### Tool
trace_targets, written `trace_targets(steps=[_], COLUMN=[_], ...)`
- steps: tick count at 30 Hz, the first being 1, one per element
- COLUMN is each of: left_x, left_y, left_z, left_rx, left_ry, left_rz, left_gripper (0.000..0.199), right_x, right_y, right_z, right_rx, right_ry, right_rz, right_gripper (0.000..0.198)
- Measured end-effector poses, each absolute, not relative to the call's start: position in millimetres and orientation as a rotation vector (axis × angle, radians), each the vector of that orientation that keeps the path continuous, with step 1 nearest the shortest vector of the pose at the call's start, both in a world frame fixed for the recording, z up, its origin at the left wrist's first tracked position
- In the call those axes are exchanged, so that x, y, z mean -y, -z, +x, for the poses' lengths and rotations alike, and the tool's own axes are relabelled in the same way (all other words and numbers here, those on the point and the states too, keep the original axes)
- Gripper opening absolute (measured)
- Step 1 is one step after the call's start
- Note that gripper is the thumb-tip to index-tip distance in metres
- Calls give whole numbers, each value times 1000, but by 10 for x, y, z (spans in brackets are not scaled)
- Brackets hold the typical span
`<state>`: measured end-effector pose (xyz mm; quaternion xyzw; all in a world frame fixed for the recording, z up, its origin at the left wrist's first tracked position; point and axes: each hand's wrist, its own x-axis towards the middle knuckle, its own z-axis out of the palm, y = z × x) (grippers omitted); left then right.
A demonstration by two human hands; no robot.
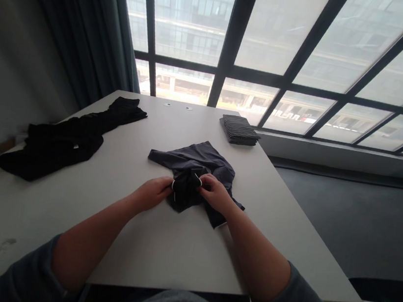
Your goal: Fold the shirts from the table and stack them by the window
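Your left hand [151, 194] and right hand [217, 195] pinched white-edged parts of the dark garment [203, 157], which lay bunched on the desk [154, 254] at frame center. Striped folded fabric [240, 129] sat upper right of center; black clothing [62, 140] lay at left.

This looks like an office: a wide white counter [117, 254] with two small round fittings like cable ports [188, 108] near its far edge, a dark floor-length-looking curtain [81, 21], grey flooring [312, 210], and dark-framed windows [236, 27] facing a large many-windowed building [194, 6]
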<state>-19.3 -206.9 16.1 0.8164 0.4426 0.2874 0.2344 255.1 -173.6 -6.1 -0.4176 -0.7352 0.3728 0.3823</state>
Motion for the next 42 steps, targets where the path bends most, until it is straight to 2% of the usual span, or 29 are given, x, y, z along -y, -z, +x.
trace_targets(steps=[6, 11, 13, 17, 19, 23, 26, 30, 33, 37, 42], left_x=[2205, 2358, 2363, 2264, 2192, 2074, 2017, 1986, 1995, 2028, 2033], left_y=[-242, -403, -471, -598, -701, -1120, -1616, -2321, -2761, -3218, -3637], left_z=[-176, -129, -127, -204, -266, -357, -391, -437, -477, -525, -630], left_rx=[-835, -621, -584, -632, -770, -1052, -1115, -1278, -1374, -1364, -1380], left_ry=[-964, -834, -847, -1098, -1199, -1319, -1320, -1180, -1079, -1019, -1079], left_rz=[2033, 1904, 1878, 1835, 1814, 1775, 1978, 2370, 2536, 2626, 2734], left_gripper=[31, 28, 27, 28, 27, 25, 25, 31, 38, 44, 47], right_x=[1641, 1660, 1675, 1689, 1682, 1626, 1559, 1494, 1500, 1617, 1836], right_y=[-20, -219, -326, -597, -785, -1332, -1861, -2477, -2723, -2829, -2997], right_z=[2685, 2782, 2810, 2866, 2895, 2957, 3018, 3117, 3159, 3122, 3047], right_rx=[1519, 1714, 1891, 2320, 2398, 2301, 2183, 2086, 1881, 1772, 2035], right_ry=[-1325, -1711, -1737, -1494, -1288, -937, -754, -898, -1065, -1286, -1333], right_rz=[-889, -700, -725, -974, -1031, -1063, -1083, -1080, -933, -674, -488], right_gripper=[68, 96, 93, 44, 35, 39, 38, 27, 24, 45, 65])
